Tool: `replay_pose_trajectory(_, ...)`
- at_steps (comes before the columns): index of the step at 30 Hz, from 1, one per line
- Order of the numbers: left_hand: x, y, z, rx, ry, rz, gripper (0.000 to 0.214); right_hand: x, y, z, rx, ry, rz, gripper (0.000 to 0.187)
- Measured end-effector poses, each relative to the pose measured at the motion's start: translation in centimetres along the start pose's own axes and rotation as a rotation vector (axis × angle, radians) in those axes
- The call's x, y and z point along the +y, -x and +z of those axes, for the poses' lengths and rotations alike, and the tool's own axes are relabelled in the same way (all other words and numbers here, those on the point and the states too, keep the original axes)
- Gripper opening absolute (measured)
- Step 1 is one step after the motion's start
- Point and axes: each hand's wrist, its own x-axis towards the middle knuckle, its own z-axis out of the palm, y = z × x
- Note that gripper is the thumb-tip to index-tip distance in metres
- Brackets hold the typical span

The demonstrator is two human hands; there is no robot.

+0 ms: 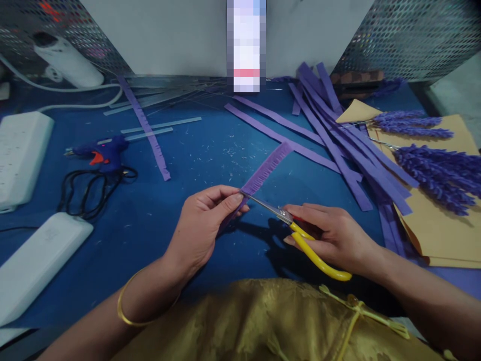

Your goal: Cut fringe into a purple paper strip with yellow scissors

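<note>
My left hand [205,228] pinches a purple paper-like strip [265,168] between thumb and fingers. A row of short slits runs along one edge of the strip's upper part; its lower end hangs behind my fingers. My right hand [330,235] grips yellow-handled scissors [319,258], whose blades point left and touch the strip beside my left thumb. The blades look closed or nearly closed there. On the table to the left lies another slit purple strip [148,130]. To the right, several uncut purple strips [341,135] lie in a loose pile.
A blue hot glue gun [103,153] with a coiled black cord lies at left, near white power strips [41,265]. Clear glue sticks [161,125] lie behind. Purple flower stems [439,173] rest on tan paper [447,240] at right. A phone-like screen [246,47] stands at the back.
</note>
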Motion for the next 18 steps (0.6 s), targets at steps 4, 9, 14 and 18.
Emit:
replay_pose_trajectory(4,0.1,0.0,-0.1,-0.013,-0.001,-0.007,0.009,-0.1,0.0,-0.1,-0.001,0.008,-0.005,0.037)
replay_pose_trajectory(9,0.3,-0.2,-0.2,-0.039,0.051,-0.053,0.009,-0.2,-0.1,-0.1,-0.032,-0.035,0.022,0.038)
replay_pose_trajectory(14,-0.2,-0.4,-0.2,-0.038,0.066,-0.063,0.013,-0.3,-0.5,0.2,-0.043,-0.024,0.078,0.035)
replay_pose_trajectory(18,-0.8,-0.8,-0.6,-0.013,0.020,-0.056,0.019,-0.5,-1.0,0.5,-0.042,0.023,0.128,0.036)
